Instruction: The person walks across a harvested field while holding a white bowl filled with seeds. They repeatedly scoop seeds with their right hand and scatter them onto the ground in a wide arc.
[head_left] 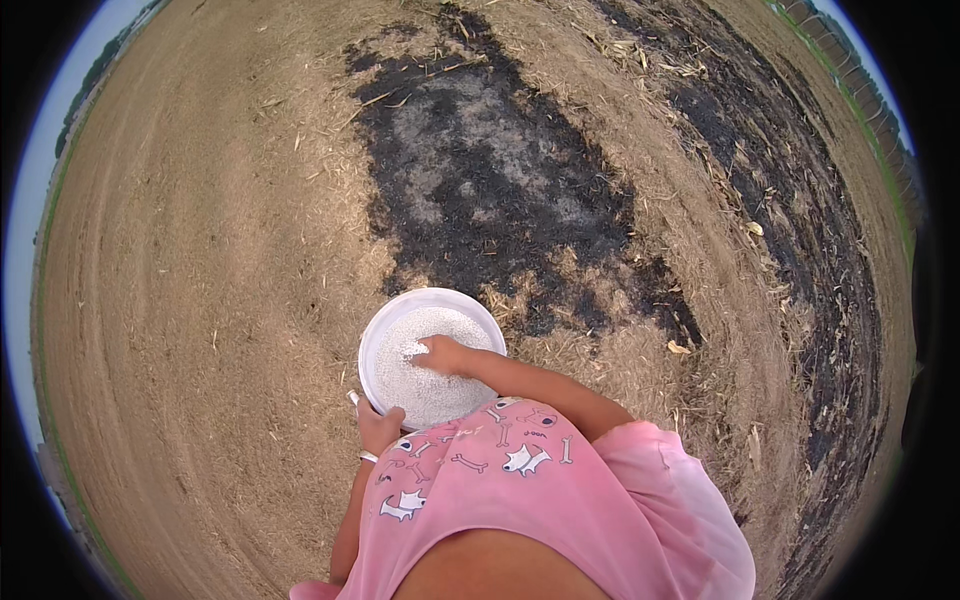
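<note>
Two hands busy: left hand (379,428) curled round the white bucket (376,345) rim, right hand (441,354) dipped in white grains (428,390), fingers bunched together, pinching some.

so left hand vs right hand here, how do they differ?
The left hand grips the white bucket at its near rim from outside; the right hand is inside it, fingers pushed into the white granules. The left wrist wears a bangle; the right wrist looks bare. Both touch the same bucket.
</note>
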